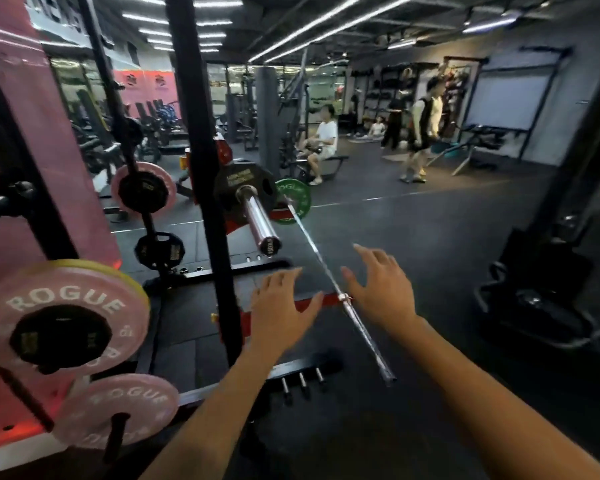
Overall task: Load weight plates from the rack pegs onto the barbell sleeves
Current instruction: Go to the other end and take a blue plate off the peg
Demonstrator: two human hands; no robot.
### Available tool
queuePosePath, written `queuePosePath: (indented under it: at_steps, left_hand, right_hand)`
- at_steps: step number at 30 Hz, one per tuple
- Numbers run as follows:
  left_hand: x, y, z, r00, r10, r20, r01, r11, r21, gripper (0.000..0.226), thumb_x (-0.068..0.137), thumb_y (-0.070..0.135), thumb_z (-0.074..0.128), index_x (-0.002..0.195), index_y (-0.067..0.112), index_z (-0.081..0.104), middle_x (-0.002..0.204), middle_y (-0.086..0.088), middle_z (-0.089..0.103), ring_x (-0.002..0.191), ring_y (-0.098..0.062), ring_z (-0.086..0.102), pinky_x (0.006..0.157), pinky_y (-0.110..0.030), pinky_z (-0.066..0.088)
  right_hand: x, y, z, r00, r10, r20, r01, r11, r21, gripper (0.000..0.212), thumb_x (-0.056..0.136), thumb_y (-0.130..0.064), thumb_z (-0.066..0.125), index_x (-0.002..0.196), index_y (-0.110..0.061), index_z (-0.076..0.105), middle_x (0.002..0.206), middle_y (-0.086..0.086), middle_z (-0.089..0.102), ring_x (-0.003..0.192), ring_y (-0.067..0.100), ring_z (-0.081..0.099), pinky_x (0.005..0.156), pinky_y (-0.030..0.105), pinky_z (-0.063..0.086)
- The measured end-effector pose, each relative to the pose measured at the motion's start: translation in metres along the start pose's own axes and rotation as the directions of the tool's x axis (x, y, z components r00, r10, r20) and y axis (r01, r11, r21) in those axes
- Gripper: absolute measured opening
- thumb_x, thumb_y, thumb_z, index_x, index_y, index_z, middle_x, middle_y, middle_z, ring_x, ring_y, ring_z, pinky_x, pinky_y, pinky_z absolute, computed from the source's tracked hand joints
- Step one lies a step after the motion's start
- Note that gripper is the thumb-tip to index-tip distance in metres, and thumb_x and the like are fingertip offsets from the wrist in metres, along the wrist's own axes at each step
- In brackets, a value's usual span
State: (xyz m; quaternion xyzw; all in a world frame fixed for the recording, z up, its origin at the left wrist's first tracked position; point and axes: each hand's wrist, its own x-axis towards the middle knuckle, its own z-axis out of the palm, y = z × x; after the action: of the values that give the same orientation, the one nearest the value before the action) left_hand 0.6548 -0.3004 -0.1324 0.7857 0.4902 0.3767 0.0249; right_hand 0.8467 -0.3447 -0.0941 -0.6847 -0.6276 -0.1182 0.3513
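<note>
The barbell sleeve (258, 220) juts toward the camera from the rack upright (205, 168), bare chrome along most of its length, with one black plate (238, 188) seated at its inner end against the collar. Behind that plate a green plate (297, 199) sits on a second bar (340, 296) that slants down across the dark floor (430, 237). At the left, pink plates hang on the rack pegs: a large pink plate (66, 306) with a black plate in front of it, a lower pink plate (118, 410) beneath, and another pink plate (142, 192) farther back. The left hand (279, 306) and the right hand (381, 289) hover in mid-air in front of the sleeve, both spread wide with straight fingers, holding nothing. People stand and sit in the background.
</note>
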Motion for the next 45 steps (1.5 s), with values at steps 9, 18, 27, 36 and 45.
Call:
queuePosePath:
  at_steps: [9,18,27,36,45]
  left_hand:
    - [0.041,0.137,0.061,0.973,0.231,-0.002,-0.228,0.96,-0.161,0.069,0.081,0.068,0.041,0.131,0.023,0.055,0.124,0.0,0.057,0.117,-0.026,0.049,0.094,-0.045,0.038]
    - [0.049,0.255,0.141,0.919,0.393,0.043,-0.377,0.904,-0.203,0.068,0.081,0.068,0.042,0.133,0.025,0.054,0.123,0.002,0.057,0.114,-0.025,0.051,0.09,-0.044,0.041]
    - [0.12,0.316,0.229,0.928,0.372,0.027,-0.363,0.918,-0.161,0.069,0.082,0.068,0.039,0.133,0.023,0.053,0.124,0.0,0.056,0.115,-0.027,0.05,0.09,-0.045,0.04]
    - [0.182,0.335,0.325,0.961,0.266,0.08,-0.258,0.961,-0.096,0.074,0.08,0.071,0.035,0.133,0.023,0.053,0.125,0.0,0.056,0.115,-0.028,0.049,0.091,-0.045,0.039]
    - [0.302,0.341,0.468,0.984,0.17,0.057,-0.161,0.977,-0.138,0.071,0.082,0.069,0.038,0.132,0.022,0.055,0.122,0.0,0.058,0.113,-0.027,0.051,0.087,-0.045,0.042]
  right_hand:
    - [-0.048,0.115,-0.117,0.961,0.228,-0.157,-0.26,0.936,-0.235,0.054,0.092,-0.049,0.054,0.136,-0.018,0.05,0.122,0.007,0.059,0.114,0.03,0.053,0.089,0.044,0.048]
    - [-0.075,0.223,-0.185,0.895,0.347,-0.279,-0.428,0.842,-0.329,0.054,0.094,-0.052,0.049,0.138,-0.02,0.048,0.124,0.003,0.058,0.11,0.026,0.054,0.082,0.04,0.049]
    - [-0.016,0.337,-0.174,0.891,0.382,-0.246,-0.444,0.85,-0.285,0.056,0.094,-0.054,0.047,0.14,-0.021,0.046,0.127,0.003,0.056,0.114,0.026,0.052,0.085,0.039,0.047]
    - [0.062,0.437,-0.122,0.928,0.347,-0.136,-0.371,0.895,-0.247,0.056,0.094,-0.05,0.049,0.138,-0.017,0.048,0.125,0.007,0.057,0.114,0.03,0.053,0.088,0.044,0.048]
    - [0.196,0.55,-0.048,0.959,0.282,-0.04,-0.283,0.923,-0.262,0.057,0.094,-0.052,0.046,0.14,-0.02,0.045,0.128,0.003,0.056,0.117,0.026,0.052,0.092,0.042,0.047]
